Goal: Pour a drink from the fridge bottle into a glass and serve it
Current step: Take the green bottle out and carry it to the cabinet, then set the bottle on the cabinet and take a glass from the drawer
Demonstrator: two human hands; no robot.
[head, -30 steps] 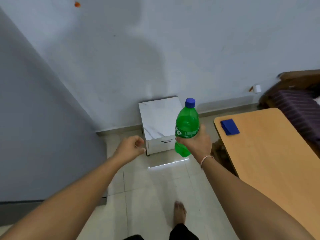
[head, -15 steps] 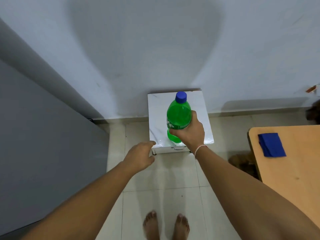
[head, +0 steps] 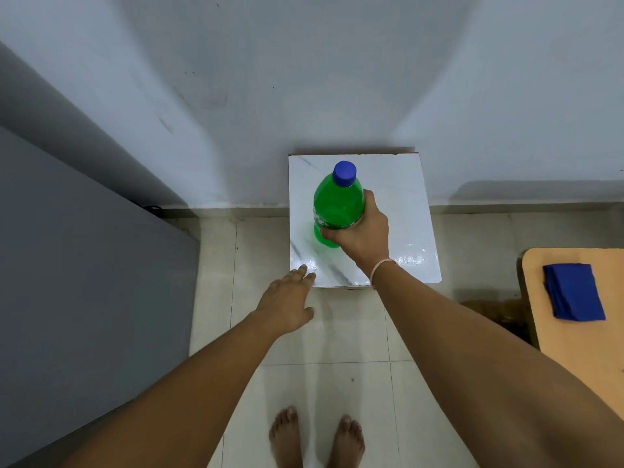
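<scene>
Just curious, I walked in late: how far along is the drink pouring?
Done: the bottle is out of the fridge, cap on. In hand: the right hand holds it upright over the white stand; the left hand reaches open. Left: uncapping, pouring, serving. No glass shows.

White cabinet (head: 398, 197) against wall (head: 304, 79), tiled floor (head: 337, 332).

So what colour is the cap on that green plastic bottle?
Blue: the round screw cap on the green plastic bottle, clearest in the head view.
</scene>
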